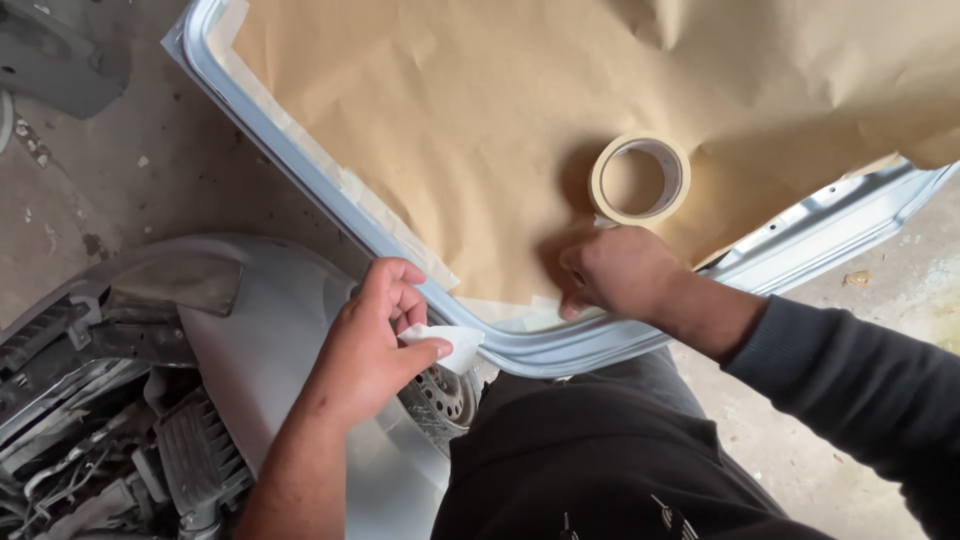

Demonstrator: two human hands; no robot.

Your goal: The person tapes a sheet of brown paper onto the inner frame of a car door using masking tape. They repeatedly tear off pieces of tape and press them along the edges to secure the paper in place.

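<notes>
A light blue car body panel (300,165) lies flat, most of it covered with brown masking paper (470,100) taped along its edge. My left hand (375,345) pinches a short piece of pale masking tape (452,342) beside the panel's rounded corner. My right hand (620,272) presses its fingers down on the taped paper edge at that corner. A roll of masking tape (641,180) rests on the paper just beyond my right hand.
A silver-grey bumper (260,330) with a round grille (443,392) and dark plastic parts (90,400) lies at the lower left. Stained concrete floor (120,170) surrounds the panel. My dark-clothed knees (590,460) are below the panel edge.
</notes>
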